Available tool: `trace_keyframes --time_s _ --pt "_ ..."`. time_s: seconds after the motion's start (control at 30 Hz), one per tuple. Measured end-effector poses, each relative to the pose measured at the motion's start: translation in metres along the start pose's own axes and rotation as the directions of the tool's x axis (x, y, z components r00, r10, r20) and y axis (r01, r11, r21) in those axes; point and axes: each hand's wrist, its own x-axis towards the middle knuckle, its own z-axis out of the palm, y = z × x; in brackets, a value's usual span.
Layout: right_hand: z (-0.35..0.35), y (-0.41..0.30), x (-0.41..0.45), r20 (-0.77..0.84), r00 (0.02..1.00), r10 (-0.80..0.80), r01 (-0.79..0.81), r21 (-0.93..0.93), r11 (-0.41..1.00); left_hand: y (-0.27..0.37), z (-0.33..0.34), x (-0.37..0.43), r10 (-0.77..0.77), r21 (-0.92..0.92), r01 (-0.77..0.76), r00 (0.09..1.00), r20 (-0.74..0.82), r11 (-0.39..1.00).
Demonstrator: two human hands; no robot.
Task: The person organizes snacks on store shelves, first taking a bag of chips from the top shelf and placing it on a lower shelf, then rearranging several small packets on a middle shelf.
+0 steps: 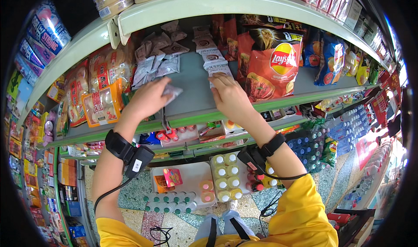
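My left hand (148, 97) is above the front of the grey shelf (192, 83), with a small clear-and-silver packet (172, 93) in its fingers, blurred. Behind that hand lies a loose heap of small white and pinkish packets (158, 59). A line of overlapping small white packets (212, 56) runs from the shelf's back to its front. At the near end of this line, my right hand (227, 88) has fingers and thumb about the nearest packet (220, 68), which it partly covers. Just right of it stand red Lay's chip bags (276, 67).
Left of the heap are bagged round pastries (106, 67) and an orange pack (103, 105). A pale upper shelf edge (228, 2) overhangs the back. Blue chip bags (329, 59) stand farther right. Below, bottles (225, 178) stand near my feet; loose cables (160, 235) lie on the floor.
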Motion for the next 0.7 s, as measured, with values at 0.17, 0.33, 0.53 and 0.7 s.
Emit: trace_keyframes --time_s 0.17,0.33,0.53,0.7 --pt "-0.001 -0.018 -0.001 0.060 0.995 0.081 -0.089 0.142 0.986 -0.027 -0.003 0.015 -0.071 -0.745 -0.180 0.954 -0.292 0.642" --pt "0.001 -0.031 0.002 0.200 0.927 0.317 -0.375 0.503 0.779 -0.003 0.004 0.023 -0.172 -0.982 -0.129 0.980 -0.104 -0.139" --pt "-0.010 -0.043 0.009 0.516 0.766 0.384 -0.613 0.766 0.193 0.033 0.026 0.020 0.007 -0.836 -0.163 0.981 -0.196 -0.523" --pt "-0.031 -0.019 -0.011 0.451 0.750 0.485 -0.653 0.620 0.435 0.049 0.036 0.021 -0.084 -0.895 -0.063 0.996 -0.028 -0.441"
